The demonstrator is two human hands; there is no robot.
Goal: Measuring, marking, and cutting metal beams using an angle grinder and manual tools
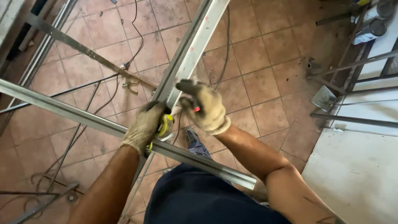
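Beneath both hands spreads a floor of worn reddish-brown square tiles [265, 87], crossed by thin black cables [139, 33]. Off to the right hand's side lies a large pale grey flat slab [356, 174], with dark metal bars [352, 120] of a frame above it.

A long grey steel angle bar [62, 108] runs slantwise from far beyond the left hand, passes under that hand and ends just below the right forearm. A second long pale, white-painted metal channel bar [195, 45] stretches away from the hands toward the top, and meets the first bar right where the hands work.

The left hand [145, 124], in a dirty beige knitted work glove, is closed around a small yellow tape measure [166, 125] and rests on the crossing of the two bars. The right hand [204, 105], in a matching glove with dark fingertips, sits just beside the left, upon the pale bar; its fingers are curled narrow and pinch a small red-tipped marker [196, 109], mostly hidden by the glove.

Between the forearms, below the bars, a blue-grey shoe [192, 139] shows on the tiles.
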